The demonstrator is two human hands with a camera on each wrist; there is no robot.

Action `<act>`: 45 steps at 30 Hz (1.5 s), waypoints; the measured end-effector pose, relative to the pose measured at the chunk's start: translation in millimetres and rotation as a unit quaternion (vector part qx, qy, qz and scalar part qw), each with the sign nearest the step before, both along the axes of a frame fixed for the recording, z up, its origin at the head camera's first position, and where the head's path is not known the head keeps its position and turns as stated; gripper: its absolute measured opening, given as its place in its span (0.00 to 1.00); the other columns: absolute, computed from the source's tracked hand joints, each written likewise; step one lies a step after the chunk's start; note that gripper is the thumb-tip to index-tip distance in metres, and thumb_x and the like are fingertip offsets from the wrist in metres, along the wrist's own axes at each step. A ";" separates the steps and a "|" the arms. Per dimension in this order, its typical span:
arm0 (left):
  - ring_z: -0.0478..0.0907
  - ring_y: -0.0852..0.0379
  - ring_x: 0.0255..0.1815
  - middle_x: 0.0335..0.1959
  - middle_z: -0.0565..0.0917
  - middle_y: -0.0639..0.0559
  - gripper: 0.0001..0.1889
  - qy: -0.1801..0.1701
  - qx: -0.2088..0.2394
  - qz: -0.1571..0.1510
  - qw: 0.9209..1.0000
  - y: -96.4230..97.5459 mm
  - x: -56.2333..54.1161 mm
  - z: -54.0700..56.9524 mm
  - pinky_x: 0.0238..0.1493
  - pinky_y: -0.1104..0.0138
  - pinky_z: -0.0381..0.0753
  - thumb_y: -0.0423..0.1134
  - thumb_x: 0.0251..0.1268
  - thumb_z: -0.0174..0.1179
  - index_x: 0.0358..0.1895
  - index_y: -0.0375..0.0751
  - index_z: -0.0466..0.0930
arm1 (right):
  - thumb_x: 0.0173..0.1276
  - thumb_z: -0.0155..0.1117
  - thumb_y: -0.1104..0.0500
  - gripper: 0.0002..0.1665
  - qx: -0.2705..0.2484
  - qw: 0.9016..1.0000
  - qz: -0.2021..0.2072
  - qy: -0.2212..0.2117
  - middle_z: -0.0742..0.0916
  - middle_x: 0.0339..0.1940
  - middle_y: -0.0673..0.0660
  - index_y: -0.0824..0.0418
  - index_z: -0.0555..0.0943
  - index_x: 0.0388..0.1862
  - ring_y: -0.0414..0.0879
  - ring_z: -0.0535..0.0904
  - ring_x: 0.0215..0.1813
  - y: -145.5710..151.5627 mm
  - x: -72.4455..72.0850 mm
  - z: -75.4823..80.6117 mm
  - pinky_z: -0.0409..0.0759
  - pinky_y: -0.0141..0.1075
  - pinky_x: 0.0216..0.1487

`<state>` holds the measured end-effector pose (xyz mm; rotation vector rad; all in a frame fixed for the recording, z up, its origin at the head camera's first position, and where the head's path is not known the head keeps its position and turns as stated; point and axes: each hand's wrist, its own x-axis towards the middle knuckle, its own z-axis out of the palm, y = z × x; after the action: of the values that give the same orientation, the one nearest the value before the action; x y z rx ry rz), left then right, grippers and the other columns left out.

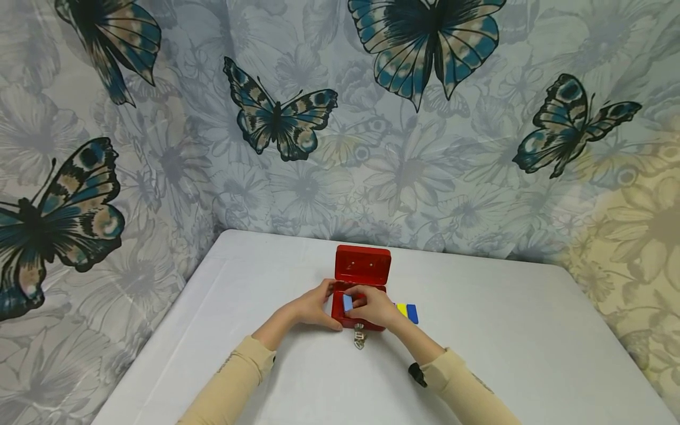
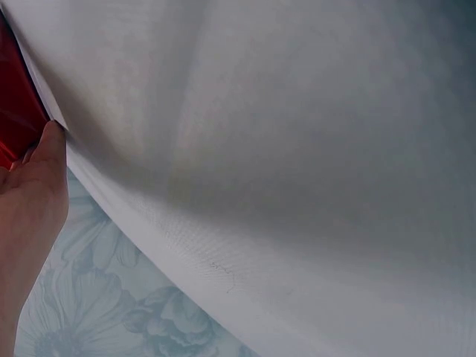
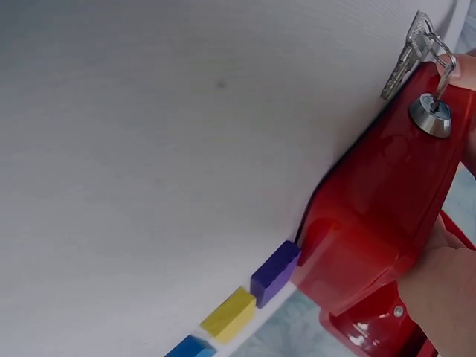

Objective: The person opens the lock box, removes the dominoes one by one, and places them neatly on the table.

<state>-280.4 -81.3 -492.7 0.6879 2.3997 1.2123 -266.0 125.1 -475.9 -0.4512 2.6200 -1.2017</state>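
A red metal cash box (image 1: 365,323) stands on the table with its lid (image 1: 363,264) raised at the back. My left hand (image 1: 313,306) holds the box's left side, thumb at the front corner and fingers toward the back. Over the box's interior, my right hand (image 1: 374,306) pinches a light blue block (image 1: 347,303) between thumb and fingers. The right wrist view shows the box's front lock (image 3: 431,115) with keys (image 3: 407,63) hanging from it. In the left wrist view, the left thumb (image 2: 50,149) lies against the red box side.
To the right of the box, a purple block (image 3: 275,273), a yellow block (image 3: 229,314) and a blue block (image 3: 190,348) lie in a row. A small black object (image 1: 417,375) is beside the right sleeve. White cloth covers the table (image 1: 494,330); butterfly-patterned fabric (image 1: 414,177) hangs behind.
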 end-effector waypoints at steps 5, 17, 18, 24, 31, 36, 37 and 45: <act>0.61 0.46 0.73 0.70 0.65 0.42 0.52 0.004 -0.001 0.001 1.000 1.6 0.2 -1.3 0.71 0.58 0.63 0.42 0.46 0.78 0.70 0.36 0.52 | 0.57 0.74 0.61 0.25 -0.020 0.999 -0.017 -0.022 0.86 0.41 0.55 0.61 0.81 0.54 0.48 0.83 0.41 6.2 4.1 0.8 0.84 0.46 0.48; 0.60 0.44 0.73 0.71 0.64 0.42 0.52 -0.011 0.000 0.009 1.000 5.7 1.4 0.1 0.71 0.56 0.63 0.42 0.46 0.78 0.71 0.37 0.51 | 0.56 0.76 0.58 0.27 -0.061 0.994 -0.065 -0.057 0.85 0.43 0.55 0.58 0.81 0.56 0.47 0.81 0.46 21.9 9.5 6.2 0.83 0.44 0.48; 0.60 0.44 0.73 0.71 0.64 0.41 0.52 -0.012 0.002 0.009 1.000 5.8 1.5 0.5 0.71 0.56 0.63 0.42 0.46 0.78 0.71 0.37 0.51 | 0.56 0.76 0.58 0.27 -0.066 0.994 -0.066 -0.055 0.85 0.43 0.55 0.58 0.81 0.56 0.47 0.81 0.46 23.6 10.2 7.1 0.83 0.44 0.47; 0.60 0.44 0.73 0.70 0.64 0.41 0.53 -0.015 -0.003 0.015 1.000 4.2 1.7 -0.3 0.70 0.56 0.63 0.43 0.46 0.78 0.71 0.37 0.50 | 0.57 0.74 0.59 0.26 -0.087 0.992 -0.072 -0.059 0.85 0.44 0.55 0.60 0.80 0.56 0.48 0.81 0.47 31.7 12.0 9.2 0.84 0.41 0.46; 0.62 0.43 0.72 0.70 0.65 0.41 0.53 -0.015 -0.010 0.022 1.000 2.0 3.0 -1.4 0.70 0.54 0.64 0.44 0.45 0.78 0.71 0.36 0.51 | 0.57 0.74 0.59 0.27 -0.099 0.989 -0.088 -0.065 0.83 0.42 0.54 0.59 0.81 0.57 0.47 0.79 0.45 39.5 14.0 12.2 0.84 0.39 0.46; 0.62 0.43 0.72 0.69 0.66 0.40 0.53 -0.008 -0.004 0.016 1.000 2.9 2.8 -1.5 0.70 0.55 0.64 0.43 0.45 0.78 0.71 0.35 0.51 | 0.58 0.74 0.59 0.27 -0.106 0.986 -0.102 -0.078 0.83 0.43 0.55 0.59 0.80 0.58 0.48 0.79 0.45 48.6 16.8 14.3 0.85 0.40 0.45; 0.62 0.43 0.72 0.69 0.66 0.40 0.53 -0.006 -0.004 0.015 1.000 3.1 2.7 -1.5 0.70 0.55 0.64 0.43 0.45 0.78 0.71 0.35 0.51 | 0.58 0.74 0.59 0.27 -0.106 0.986 -0.104 -0.081 0.83 0.43 0.55 0.59 0.80 0.58 0.48 0.79 0.46 50.5 17.0 14.6 0.85 0.40 0.45; 0.61 0.45 0.72 0.70 0.65 0.41 0.54 -0.010 -0.015 0.021 1.000 4.4 1.5 -3.3 0.70 0.56 0.63 0.44 0.45 0.78 0.72 0.36 0.50 | 0.58 0.74 0.58 0.29 -0.103 0.984 -0.118 -0.087 0.83 0.50 0.58 0.59 0.79 0.59 0.50 0.80 0.50 67.6 19.9 16.6 0.84 0.42 0.48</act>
<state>-278.9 -76.9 -496.0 0.6173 2.4222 1.1915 -246.1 192.8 -459.3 -0.0651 2.4627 -1.5187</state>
